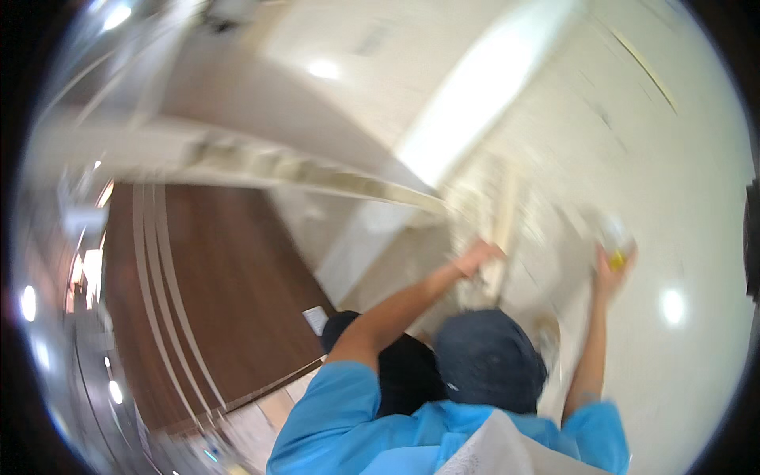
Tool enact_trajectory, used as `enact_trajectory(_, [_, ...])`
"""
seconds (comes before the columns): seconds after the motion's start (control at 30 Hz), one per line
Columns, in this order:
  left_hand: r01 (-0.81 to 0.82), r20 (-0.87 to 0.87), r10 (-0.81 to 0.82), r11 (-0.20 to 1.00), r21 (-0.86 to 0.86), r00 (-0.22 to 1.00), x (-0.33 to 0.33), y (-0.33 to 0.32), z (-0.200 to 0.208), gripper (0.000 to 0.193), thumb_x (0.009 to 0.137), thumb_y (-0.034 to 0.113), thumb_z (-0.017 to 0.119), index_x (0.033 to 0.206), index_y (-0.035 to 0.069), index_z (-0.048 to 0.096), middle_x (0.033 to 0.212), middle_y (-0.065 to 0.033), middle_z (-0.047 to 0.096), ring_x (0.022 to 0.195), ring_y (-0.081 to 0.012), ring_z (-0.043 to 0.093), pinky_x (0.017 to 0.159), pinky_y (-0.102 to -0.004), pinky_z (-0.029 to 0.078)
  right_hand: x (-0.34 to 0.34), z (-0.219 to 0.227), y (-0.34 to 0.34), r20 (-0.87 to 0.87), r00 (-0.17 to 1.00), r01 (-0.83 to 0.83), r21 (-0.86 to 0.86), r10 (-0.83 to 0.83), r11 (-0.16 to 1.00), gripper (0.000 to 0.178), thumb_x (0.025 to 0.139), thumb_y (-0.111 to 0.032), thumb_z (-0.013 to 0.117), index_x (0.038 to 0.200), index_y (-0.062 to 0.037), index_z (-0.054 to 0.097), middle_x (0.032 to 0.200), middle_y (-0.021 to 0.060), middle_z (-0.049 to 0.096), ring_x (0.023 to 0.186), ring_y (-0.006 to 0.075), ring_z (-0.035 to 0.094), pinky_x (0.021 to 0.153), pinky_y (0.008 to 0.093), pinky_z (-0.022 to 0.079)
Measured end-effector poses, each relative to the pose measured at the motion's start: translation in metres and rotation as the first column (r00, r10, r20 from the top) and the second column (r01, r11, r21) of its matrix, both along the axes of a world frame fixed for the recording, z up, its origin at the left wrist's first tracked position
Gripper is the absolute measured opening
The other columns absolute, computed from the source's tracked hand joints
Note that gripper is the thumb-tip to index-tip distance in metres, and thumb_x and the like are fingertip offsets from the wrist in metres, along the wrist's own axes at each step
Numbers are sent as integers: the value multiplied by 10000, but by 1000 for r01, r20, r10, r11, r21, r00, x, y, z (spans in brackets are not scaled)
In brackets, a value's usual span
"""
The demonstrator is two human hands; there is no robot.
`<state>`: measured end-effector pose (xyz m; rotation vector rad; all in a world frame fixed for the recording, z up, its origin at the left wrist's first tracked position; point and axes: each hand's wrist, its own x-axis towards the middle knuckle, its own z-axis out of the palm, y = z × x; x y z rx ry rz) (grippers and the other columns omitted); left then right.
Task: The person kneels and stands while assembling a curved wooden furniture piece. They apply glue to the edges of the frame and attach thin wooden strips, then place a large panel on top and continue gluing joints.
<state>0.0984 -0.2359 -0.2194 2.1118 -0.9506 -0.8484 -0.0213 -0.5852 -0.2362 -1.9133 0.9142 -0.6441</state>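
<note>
My left hand (479, 257) is closed at a long cream strip (507, 202), which lies over a pale textured piece (469, 202). Motion smears the edges of both pieces. Off to the right, my right hand (613, 273) is raised with its fingers around a small clear and yellow object (617, 255), too blurred to name. Between my forearms shows a rounded dark grey fabric shape (487, 360). Black cloth (408, 376) is beside it.
A dark brown panel (229, 277) with pale stripes stands at the left. From its top, a pale ledge (317, 174) runs toward my left hand. Shiny cream floor (665, 174) spreads to the right, reflecting bright lights. A small white label (315, 320) is near the panel.
</note>
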Motion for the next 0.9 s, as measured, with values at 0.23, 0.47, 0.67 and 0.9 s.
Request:
enact_trajectory(0.23, [-500, -557, 518, 843, 201, 649, 42, -16, 64, 713, 716, 80, 742, 1388, -12, 524, 1131, -172, 615, 1039, -301, 584, 877, -432, 508, 69, -34, -20, -96, 995, -4, 188, 22, 982, 656, 859, -235, 836, 1427, -23, 587, 1275, 163, 705, 1130, 288, 668, 991, 389, 505])
enact_trajectory(0.47, [-407, -375, 518, 849, 338, 769, 34, -25, 207, 635, 703, 108, 734, 1289, -57, 551, 1035, -201, 673, 954, -290, 649, 811, -422, 540, 85, 89, 20, 54, 997, -80, 415, 64, 906, 520, 846, -243, 863, 1268, -18, 658, 881, 23, 631, 641, 118, 544, 533, 271, 453])
enact_trajectory(0.67, [-345, -154, 452, 824, 450, 879, 5, -15, 343, 615, 733, 197, 730, 1273, -45, 565, 1116, -315, 685, 1016, -449, 692, 851, -504, 546, 80, 279, 64, 102, 978, -207, 514, 181, 832, 371, 834, -248, 878, 1056, -49, 657, 779, -39, 569, 579, 69, 458, 501, 247, 392])
enact_trajectory(0.9, [-287, -230, 510, 740, 608, 828, -76, 36, 504, 642, 702, 221, 685, 1241, -104, 558, 1062, -340, 705, 1026, -461, 706, 884, -488, 559, -45, 445, 38, -145, 977, -95, 357, 155, 929, 364, 839, -249, 861, 1055, -42, 654, 828, -3, 604, 602, 85, 482, 509, 251, 394])
